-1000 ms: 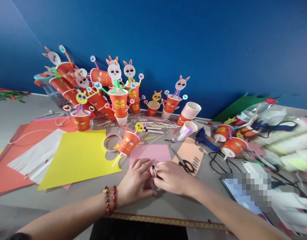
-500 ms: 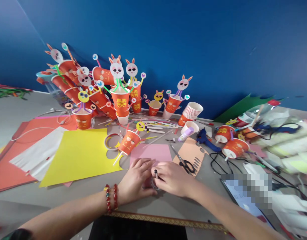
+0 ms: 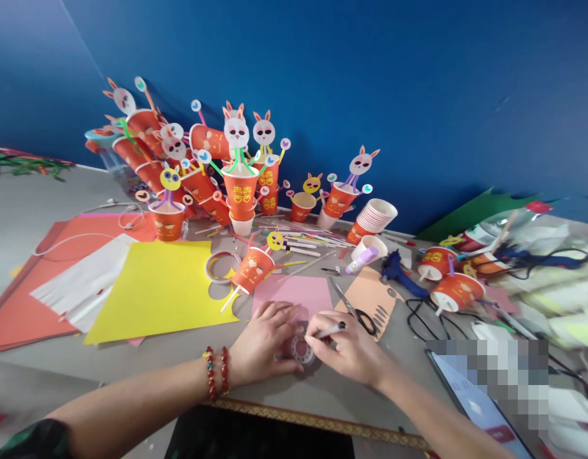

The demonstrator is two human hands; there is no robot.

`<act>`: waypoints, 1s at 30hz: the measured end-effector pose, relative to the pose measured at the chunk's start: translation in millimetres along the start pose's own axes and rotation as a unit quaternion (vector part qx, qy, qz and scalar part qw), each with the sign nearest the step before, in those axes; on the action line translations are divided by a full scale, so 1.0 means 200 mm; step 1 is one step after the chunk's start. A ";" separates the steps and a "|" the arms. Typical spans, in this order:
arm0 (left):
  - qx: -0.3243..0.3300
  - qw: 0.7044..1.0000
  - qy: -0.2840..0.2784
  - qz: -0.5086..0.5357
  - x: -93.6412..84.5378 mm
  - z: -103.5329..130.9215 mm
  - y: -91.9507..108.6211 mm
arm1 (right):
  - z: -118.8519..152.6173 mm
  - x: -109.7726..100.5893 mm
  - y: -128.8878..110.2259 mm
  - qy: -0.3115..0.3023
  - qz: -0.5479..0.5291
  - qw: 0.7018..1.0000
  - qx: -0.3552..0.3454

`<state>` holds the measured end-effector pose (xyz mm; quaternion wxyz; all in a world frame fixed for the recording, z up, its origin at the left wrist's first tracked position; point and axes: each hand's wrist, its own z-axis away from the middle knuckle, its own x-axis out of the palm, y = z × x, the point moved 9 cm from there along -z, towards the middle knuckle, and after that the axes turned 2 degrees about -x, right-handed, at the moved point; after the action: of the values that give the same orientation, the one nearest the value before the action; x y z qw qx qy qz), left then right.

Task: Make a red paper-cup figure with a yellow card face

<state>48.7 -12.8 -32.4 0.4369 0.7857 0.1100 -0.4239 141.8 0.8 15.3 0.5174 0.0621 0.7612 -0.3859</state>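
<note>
My right hand (image 3: 349, 349) pinches a pen (image 3: 328, 330), its dark end pointing to the right. Below its fingers sits a round, pale ring-shaped guide (image 3: 294, 350) with small marks or holes around it; pink shows through its middle. With fingers stretched out flat, my left hand (image 3: 268, 338) rests on the pink paper (image 3: 294, 290), its thumb touching or close to the ring's left edge. The pen tip is hard to make out near the ring. Black-handled scissors (image 3: 363, 320) lie just beyond my right hand on a peach paper (image 3: 370, 290) with cut-outs.
Yellow paper (image 3: 155, 293) and orange sheets (image 3: 30, 274) lie left. A red cup figure (image 3: 253, 270) leans by a tape roll (image 3: 210, 268). More cup figures (image 3: 240, 185) stand behind. Right are a blue glue gun (image 3: 402, 274), a glue stick (image 3: 361, 260), cables and a phone (image 3: 476, 395).
My right hand has shifted slightly right and tipped the pen from upright to slanting right, so more of the ring shows. My left hand stays on the paper. The view has shifted a little.
</note>
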 end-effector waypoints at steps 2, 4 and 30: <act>-0.004 1.000 -0.002 0.002 0.00 0.00 -0.01 | 0.03 -0.01 0.02 0.017 -0.007 1.000 0.009; -0.007 1.000 -0.003 0.004 0.01 0.00 -0.01 | 0.06 0.01 0.03 0.021 -0.009 1.000 0.012; -0.004 1.000 0.017 0.009 0.01 0.01 -0.02 | 0.07 0.10 -0.08 -0.033 0.082 0.995 -0.036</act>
<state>46.4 -12.5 -36.5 0.4420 0.7920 0.1117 -0.4062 134.5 -24.9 5.1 0.5741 0.0926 0.7496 -0.3161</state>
